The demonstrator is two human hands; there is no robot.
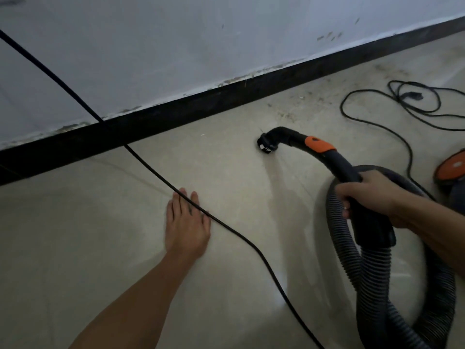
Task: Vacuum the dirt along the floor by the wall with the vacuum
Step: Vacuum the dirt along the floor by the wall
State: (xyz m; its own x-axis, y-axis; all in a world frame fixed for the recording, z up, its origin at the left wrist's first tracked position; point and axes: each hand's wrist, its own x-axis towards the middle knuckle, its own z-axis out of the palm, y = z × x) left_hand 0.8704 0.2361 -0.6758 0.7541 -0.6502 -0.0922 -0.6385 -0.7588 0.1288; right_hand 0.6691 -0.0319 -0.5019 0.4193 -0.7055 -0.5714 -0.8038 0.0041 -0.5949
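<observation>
My right hand [370,195] grips the black vacuum handle [344,170], which has an orange collar. Its small black nozzle [266,144] sits on the pale floor, a short way out from the black skirting [176,117]. Scattered dirt [286,114] lies on the floor by the skirting, just beyond the nozzle to the right. The ribbed grey hose [372,280] loops down below my right hand. My left hand [187,222] lies flat with straight fingers on the floor, and a black cable [226,226] crosses over its fingers.
The cable runs diagonally from the upper left across the wall [151,46] and floor to the bottom. A second black cord [412,104] lies coiled at the right. The orange and black vacuum body [450,167] shows at the right edge.
</observation>
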